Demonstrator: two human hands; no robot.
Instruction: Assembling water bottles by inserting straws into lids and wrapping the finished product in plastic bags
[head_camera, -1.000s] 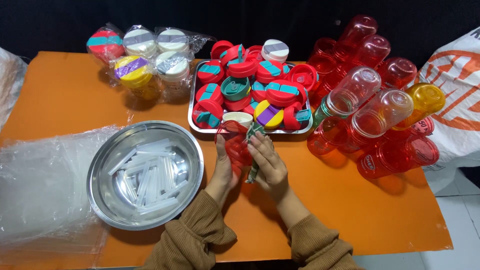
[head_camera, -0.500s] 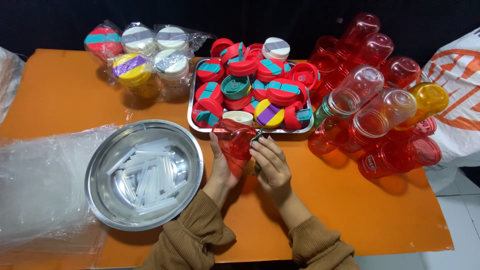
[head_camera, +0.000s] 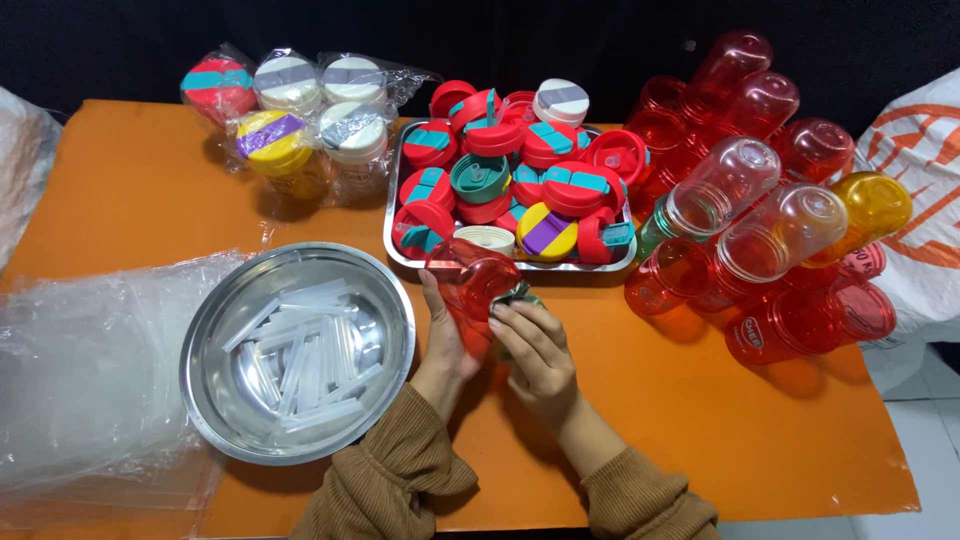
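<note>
Between a steel bowl (head_camera: 205, 330) of clear sticks (head_camera: 300, 355) and a tray (head_camera: 392, 215) of lids (head_camera: 520, 170), both hands, left hand (head_camera: 447, 335) and right hand (head_camera: 535, 350), grip a red bottle (head_camera: 478, 285).

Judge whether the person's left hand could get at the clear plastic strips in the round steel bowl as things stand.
Probably yes: the round steel bowl lies open beside the left hand, nothing between them, but that hand holds a red translucent bottle.
</note>
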